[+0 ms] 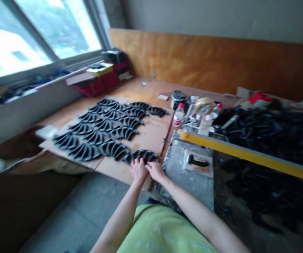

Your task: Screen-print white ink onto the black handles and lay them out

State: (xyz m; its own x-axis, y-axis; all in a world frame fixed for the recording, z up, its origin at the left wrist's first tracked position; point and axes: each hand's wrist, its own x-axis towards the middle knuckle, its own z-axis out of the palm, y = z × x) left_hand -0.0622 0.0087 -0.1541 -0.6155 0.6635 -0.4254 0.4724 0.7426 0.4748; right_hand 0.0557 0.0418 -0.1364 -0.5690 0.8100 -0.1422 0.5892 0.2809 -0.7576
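Several rows of black curved pieces (114, 149) lie fanned out on a flat cardboard sheet (151, 131). At the near right end of the closest row, my left hand (138, 171) has its fingers bent down onto a black curved piece (143, 154). Right beside it, my right hand (156, 172) is closed at the same row end, its fingertips close to the left hand. The parts of the pieces under my fingers are hidden.
To the right, a grey board (177, 172) carries a small black part (197, 161) on a pale pad. A yellow-edged bar (246, 154) crosses before a heap of black pieces (280, 130). A bottle (178, 115), a dark jar (178, 99) and tape (204, 105) stand behind.
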